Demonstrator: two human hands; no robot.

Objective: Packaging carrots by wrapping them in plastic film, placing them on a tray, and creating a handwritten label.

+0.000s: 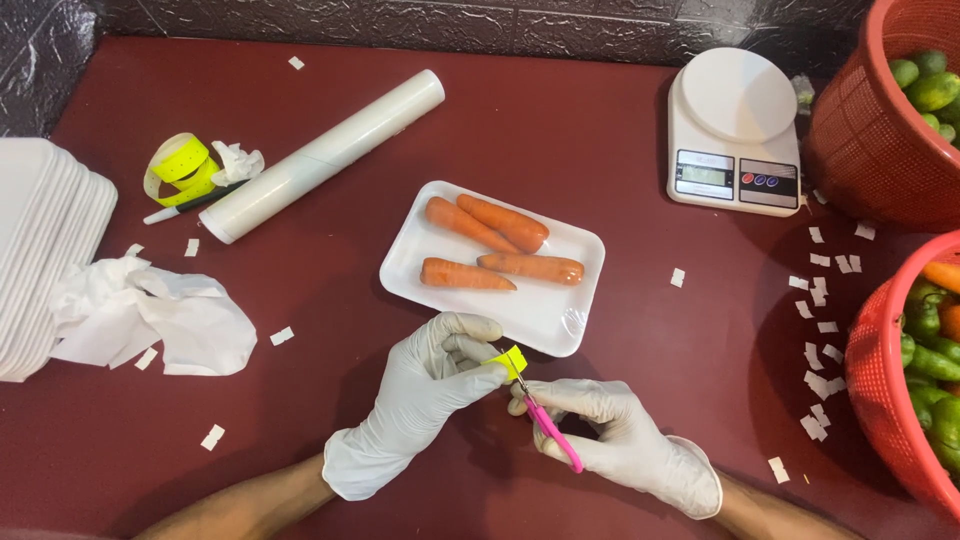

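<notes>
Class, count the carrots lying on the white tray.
4, all on the white tray: two carrots at the back, side by side, and two nearer the hands, front left and front right. None appears hidden.

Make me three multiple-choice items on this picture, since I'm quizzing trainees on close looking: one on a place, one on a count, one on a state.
1. Where does the white tray lie?
A. on the scale
B. on the red table, beyond the hands
C. inside a basket

2. How many carrots lie on the tray?
A. two
B. four
C. six

3. What is the left hand doing?
A. pinching a small yellow label
B. resting flat on the table
C. holding a carrot

Answers:
1 B: the tray sits on the red table, the scale is bare.
2 B: four carrots show, in two pairs.
3 A: its fingers pinch the yellow label while the right hand holds pink-handled scissors to it.
</notes>
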